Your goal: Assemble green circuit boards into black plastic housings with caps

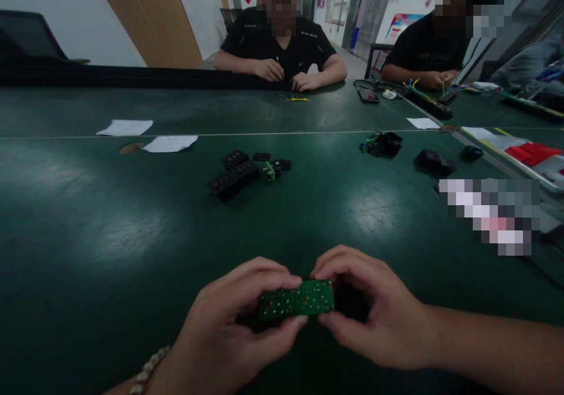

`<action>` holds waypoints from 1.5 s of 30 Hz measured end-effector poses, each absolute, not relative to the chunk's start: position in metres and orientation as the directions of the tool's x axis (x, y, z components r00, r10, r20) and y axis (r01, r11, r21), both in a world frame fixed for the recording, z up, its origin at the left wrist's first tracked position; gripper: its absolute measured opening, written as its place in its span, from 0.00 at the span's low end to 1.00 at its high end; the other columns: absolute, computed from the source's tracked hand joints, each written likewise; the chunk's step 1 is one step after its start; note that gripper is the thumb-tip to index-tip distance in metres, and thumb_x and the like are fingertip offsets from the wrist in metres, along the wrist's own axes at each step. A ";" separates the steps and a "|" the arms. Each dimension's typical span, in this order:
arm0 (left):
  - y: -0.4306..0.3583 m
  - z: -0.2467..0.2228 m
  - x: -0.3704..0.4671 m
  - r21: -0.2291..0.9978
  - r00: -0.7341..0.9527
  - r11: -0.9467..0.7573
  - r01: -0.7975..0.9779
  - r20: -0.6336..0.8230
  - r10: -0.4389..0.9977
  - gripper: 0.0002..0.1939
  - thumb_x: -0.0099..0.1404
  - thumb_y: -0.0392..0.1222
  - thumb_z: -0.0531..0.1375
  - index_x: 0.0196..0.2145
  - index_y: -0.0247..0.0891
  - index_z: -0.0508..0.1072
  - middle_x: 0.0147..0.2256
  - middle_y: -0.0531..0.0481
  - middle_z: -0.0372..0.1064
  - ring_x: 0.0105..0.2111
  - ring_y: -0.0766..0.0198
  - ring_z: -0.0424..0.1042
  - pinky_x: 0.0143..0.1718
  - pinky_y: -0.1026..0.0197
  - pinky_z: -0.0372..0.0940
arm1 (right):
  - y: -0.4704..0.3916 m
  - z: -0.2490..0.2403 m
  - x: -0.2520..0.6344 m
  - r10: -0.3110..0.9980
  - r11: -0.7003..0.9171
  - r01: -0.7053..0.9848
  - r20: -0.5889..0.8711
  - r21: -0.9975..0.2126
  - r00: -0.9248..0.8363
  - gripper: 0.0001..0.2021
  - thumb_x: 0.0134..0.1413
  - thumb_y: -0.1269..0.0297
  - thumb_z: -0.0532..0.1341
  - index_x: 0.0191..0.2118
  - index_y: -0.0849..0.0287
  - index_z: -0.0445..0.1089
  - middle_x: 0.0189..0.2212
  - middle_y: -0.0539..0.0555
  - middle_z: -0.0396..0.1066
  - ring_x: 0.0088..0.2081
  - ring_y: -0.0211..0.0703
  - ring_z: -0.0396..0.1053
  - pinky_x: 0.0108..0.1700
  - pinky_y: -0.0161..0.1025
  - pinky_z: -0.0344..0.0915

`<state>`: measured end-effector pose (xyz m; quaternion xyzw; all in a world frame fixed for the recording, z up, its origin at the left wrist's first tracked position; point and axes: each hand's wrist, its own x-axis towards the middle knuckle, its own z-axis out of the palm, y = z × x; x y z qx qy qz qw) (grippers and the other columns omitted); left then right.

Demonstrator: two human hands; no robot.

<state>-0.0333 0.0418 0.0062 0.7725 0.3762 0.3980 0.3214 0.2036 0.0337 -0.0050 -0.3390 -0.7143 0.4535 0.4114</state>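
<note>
A small green circuit board [315, 298] with rows of shiny solder points is held up in front of me, above the dark green table [132, 318]. My left hand [247, 307] grips its left part, with fingers along the top edge and the thumb below. On the right end, my right hand [370, 307] pinches the same board between fingertips and thumb. Whatever lies under the board is hidden. Farther off are several black plastic housings [238, 174], and beside them a small green board with black parts [272, 171].
At the right are a black housing with green wires [381, 143], a black block [434, 163] and a pixelated object [489, 216]. White papers [170, 143] lie at left. Across the table sit a person in black [282, 48] and another person [427, 48].
</note>
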 end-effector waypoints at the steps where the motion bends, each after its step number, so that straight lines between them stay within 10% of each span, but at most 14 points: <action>1: 0.042 0.006 -0.033 0.794 0.403 -0.515 0.324 0.377 0.834 0.20 0.55 0.26 0.70 0.44 0.45 0.81 0.38 0.53 0.81 0.28 0.66 0.81 0.26 0.70 0.75 | 0.034 -0.005 0.204 0.856 0.360 0.112 0.281 -0.926 -0.433 0.18 0.52 0.75 0.70 0.50 0.60 0.72 0.44 0.57 0.74 0.42 0.46 0.76 0.41 0.43 0.74; 45: 0.040 0.008 -0.033 0.779 0.398 -0.520 0.351 0.378 0.836 0.20 0.55 0.27 0.70 0.43 0.45 0.80 0.38 0.52 0.81 0.29 0.66 0.81 0.24 0.72 0.72 | 0.033 -0.005 0.203 0.859 0.366 0.116 0.287 -0.923 -0.424 0.19 0.53 0.74 0.69 0.51 0.57 0.72 0.45 0.57 0.74 0.42 0.46 0.75 0.41 0.43 0.74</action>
